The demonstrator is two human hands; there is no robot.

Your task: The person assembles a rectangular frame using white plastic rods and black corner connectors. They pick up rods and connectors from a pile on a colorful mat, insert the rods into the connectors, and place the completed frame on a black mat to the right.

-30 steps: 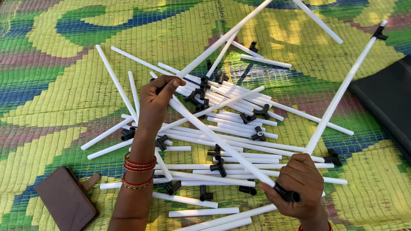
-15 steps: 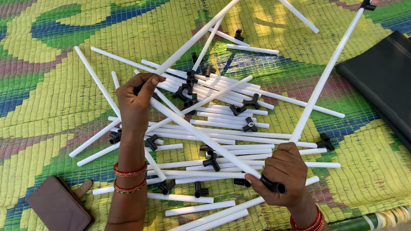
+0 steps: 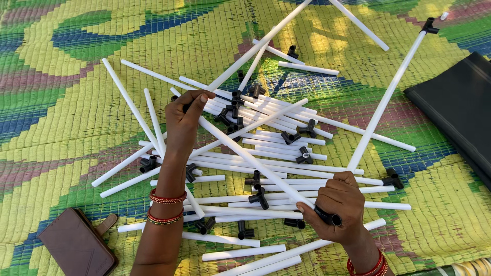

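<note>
A long white pipe (image 3: 250, 158) runs diagonally above a pile of white pipes (image 3: 271, 122) and black connectors (image 3: 258, 197) on a colourful woven mat (image 3: 61, 76). My left hand (image 3: 185, 117) grips the pipe's upper end, where a black connector is partly hidden under the fingers. My right hand (image 3: 337, 207) holds the lower end, fingers closed around a black connector (image 3: 327, 217) fitted on it. Red bangles ring both wrists.
A brown wallet (image 3: 76, 248) lies on the mat at the lower left. A dark flat case (image 3: 460, 112) sits at the right edge. Long joined pipes (image 3: 388, 97) rise toward the top of the view.
The view shifted slightly, so everything sits a little to the right. Both hands keep the same grip on the diagonal pipe.
</note>
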